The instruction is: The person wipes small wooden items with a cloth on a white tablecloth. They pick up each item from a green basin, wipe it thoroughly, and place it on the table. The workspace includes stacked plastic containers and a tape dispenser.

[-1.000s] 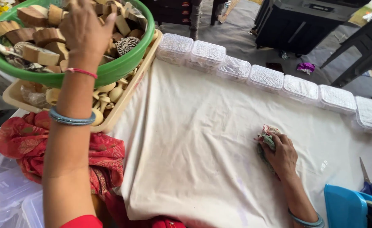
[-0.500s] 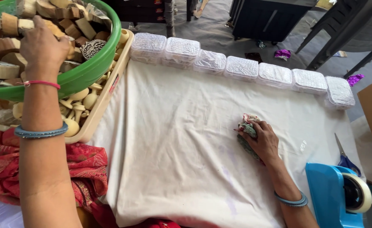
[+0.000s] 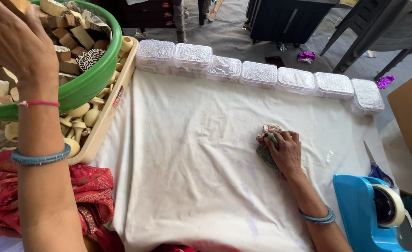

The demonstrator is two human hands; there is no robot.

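**Rag pressed on cloth, blocks reached for**

A crumpled rag (image 3: 266, 142) is gripped by the right hand (image 3: 285, 154) and pressed onto the white cloth (image 3: 192, 154). The left hand (image 3: 14, 39) is raised over the green bowl (image 3: 91, 81) of wooden blocks (image 3: 73, 39); its grip cannot be told.

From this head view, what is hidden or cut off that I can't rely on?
- Left hand: fingers run past the top edge, so its hold is unclear.
- Green bowl: the left arm and the frame edge hide much of it.
- Rag: partly under the right hand.
- Tape dispenser: cut off at the bottom edge.
- Clear boxes: contents too blurred to tell.
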